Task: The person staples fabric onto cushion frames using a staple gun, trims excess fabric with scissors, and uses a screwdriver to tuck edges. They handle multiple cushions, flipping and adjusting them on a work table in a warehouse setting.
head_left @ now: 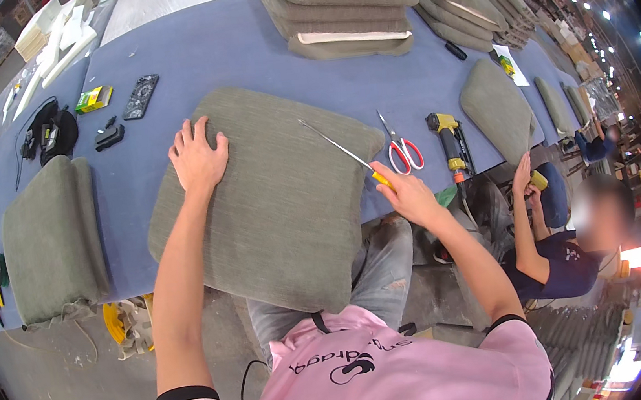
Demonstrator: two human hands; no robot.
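Note:
A grey-green upholstered cushion (279, 181) lies in front of me, its near end jutting over the table edge above my lap. My left hand (200, 160) rests on its upper left part, fingers spread on the fabric. In my right hand (406, 190), by the cushion's right edge, is a long, thin screwdriver (338, 146) with a yellow handle. Its shaft slants up and left over the cushion; whether the tip touches the fabric I cannot tell. Red-handled scissors (403, 151) lie just right of the cushion, beside a yellow and black air stapler (450, 142).
Cushions are stacked at the far side (347, 15), and another folded cushion (52, 238) sits at left. A phone (141, 97), a small yellow-green box (94, 99) and a black cap (56, 131) lie on the blue table (185, 49). At right, a co-worker (553, 260) handles another cushion (496, 109).

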